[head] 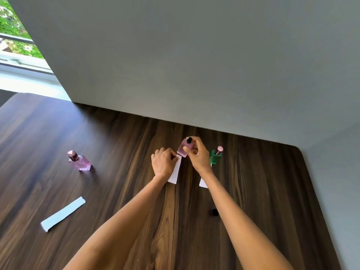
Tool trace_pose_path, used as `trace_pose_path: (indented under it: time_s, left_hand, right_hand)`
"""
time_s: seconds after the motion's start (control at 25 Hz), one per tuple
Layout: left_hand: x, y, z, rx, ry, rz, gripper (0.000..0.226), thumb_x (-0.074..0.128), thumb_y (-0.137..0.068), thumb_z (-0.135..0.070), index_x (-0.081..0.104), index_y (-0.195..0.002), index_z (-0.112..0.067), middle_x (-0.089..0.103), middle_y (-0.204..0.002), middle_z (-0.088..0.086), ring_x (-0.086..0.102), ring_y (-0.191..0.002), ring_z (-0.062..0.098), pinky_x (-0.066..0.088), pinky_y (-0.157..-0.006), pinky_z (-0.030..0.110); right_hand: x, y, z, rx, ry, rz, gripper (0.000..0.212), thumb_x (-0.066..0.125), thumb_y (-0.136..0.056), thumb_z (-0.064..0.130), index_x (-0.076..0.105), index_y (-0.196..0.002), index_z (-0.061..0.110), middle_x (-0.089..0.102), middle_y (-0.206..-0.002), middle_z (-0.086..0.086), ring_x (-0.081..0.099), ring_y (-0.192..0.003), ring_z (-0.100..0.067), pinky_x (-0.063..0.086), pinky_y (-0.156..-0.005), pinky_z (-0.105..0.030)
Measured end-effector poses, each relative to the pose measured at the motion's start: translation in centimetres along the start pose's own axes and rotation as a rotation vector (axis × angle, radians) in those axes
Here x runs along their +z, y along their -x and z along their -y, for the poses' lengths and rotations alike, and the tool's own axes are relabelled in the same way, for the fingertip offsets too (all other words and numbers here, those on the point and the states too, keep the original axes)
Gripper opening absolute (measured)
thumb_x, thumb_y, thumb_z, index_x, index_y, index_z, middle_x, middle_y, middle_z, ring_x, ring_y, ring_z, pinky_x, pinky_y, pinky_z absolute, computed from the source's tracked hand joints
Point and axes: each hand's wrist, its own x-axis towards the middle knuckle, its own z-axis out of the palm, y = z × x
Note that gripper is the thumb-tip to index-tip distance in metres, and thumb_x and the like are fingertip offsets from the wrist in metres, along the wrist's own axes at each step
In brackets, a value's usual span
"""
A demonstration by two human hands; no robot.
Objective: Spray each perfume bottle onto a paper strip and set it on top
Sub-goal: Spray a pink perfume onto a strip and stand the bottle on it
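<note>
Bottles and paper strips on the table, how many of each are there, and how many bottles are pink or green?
Pink bottles: 2, one standing alone, one in the right hand's grip
Green bottles: 1
Paper strips: 3, loose, under the left hand, by the green bottle
Small dark cap: 1
Total: 7
</note>
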Motion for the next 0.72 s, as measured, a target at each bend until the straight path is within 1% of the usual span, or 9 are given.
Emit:
trace_pose_path:
  time_s: [0.08, 0.16, 0.24, 0.36, 0.44, 0.56, 0.72]
  left_hand:
    - [0.3, 0.3, 0.0, 0.002, -0.002, -0.055, 0.018, 0.062, -0.086, -0.033, 0.059, -0.098, -0.02, 0.062, -0.102, 0.002, 0.054, -0.098, 0.021, 0.037, -0.084, 0.034]
    - [0.5, 0.6, -0.1, -0.022, 0.011, -0.095, 0.023, 0.061, -0.086, -0.036, 0.056, -0.101, -0.019, 0.062, -0.104, 0.002, 0.054, -0.098, 0.021, 0.038, -0.086, 0.035]
    - [0.7, 0.8, 0.0, -0.033, 0.016, -0.099, 0.025, 0.06, -0.086, -0.036, 0.054, -0.103, -0.018, 0.062, -0.106, 0.003, 0.054, -0.099, 0.021, 0.038, -0.088, 0.036]
    - [0.8, 0.8, 0.2, -0.029, 0.01, -0.091, 0.027, 0.06, -0.086, -0.037, 0.053, -0.104, -0.019, 0.061, -0.108, 0.004, 0.053, -0.102, 0.022, 0.037, -0.089, 0.036]
    - [0.8, 0.9, 0.2, -0.027, 0.008, -0.102, 0.028, 0.06, -0.086, -0.037, 0.053, -0.106, -0.019, 0.06, -0.109, 0.004, 0.052, -0.103, 0.022, 0.036, -0.09, 0.037]
    - [1.0, 1.2, 0.1, -0.036, 0.005, -0.119, 0.028, 0.059, -0.087, -0.036, 0.053, -0.108, -0.019, 0.059, -0.11, 0.004, 0.051, -0.103, 0.022, 0.036, -0.09, 0.036]
    - [1.0, 1.6, -0.2, -0.041, 0.001, -0.125, 0.029, 0.059, -0.087, -0.035, 0.051, -0.109, -0.018, 0.058, -0.111, 0.005, 0.05, -0.101, 0.022, 0.036, -0.089, 0.036]
  right_hand:
    - [0.3, -0.6, -0.1, -0.014, 0.022, 0.057, 0.029, 0.064, -0.087, 0.017, 0.053, -0.113, 0.019, 0.061, -0.106, 0.004, 0.058, -0.095, -0.008, 0.046, -0.072, -0.003]
    - [0.5, -0.8, -0.4, -0.02, 0.059, 0.122, 0.029, 0.064, -0.087, 0.016, 0.053, -0.114, 0.019, 0.062, -0.109, 0.0, 0.06, -0.098, -0.011, 0.048, -0.072, -0.006]
    - [0.7, -0.9, -0.6, -0.025, 0.095, 0.163, 0.03, 0.064, -0.087, 0.015, 0.052, -0.114, 0.019, 0.063, -0.112, -0.004, 0.061, -0.1, -0.015, 0.049, -0.074, -0.01]
    - [0.7, -1.1, -0.7, -0.018, 0.146, 0.19, 0.032, 0.063, -0.087, 0.016, 0.052, -0.116, 0.02, 0.063, -0.115, -0.007, 0.062, -0.101, -0.018, 0.053, -0.08, -0.021]
    - [0.6, -1.2, -0.7, -0.011, 0.158, 0.205, 0.032, 0.063, -0.088, 0.015, 0.051, -0.117, 0.021, 0.062, -0.117, -0.008, 0.062, -0.104, -0.019, 0.053, -0.081, -0.021]
    - [0.5, -1.2, -0.6, 0.0, 0.151, 0.204, 0.035, 0.063, -0.087, 0.013, 0.051, -0.119, 0.022, 0.062, -0.119, -0.008, 0.061, -0.107, -0.02, 0.05, -0.08, -0.018]
    - [0.2, -1.0, -0.3, 0.023, 0.143, 0.231, 0.053, 0.069, -0.083, 0.015, 0.046, -0.13, 0.026, 0.057, -0.129, -0.004, 0.056, -0.116, -0.018, 0.046, -0.086, -0.02]
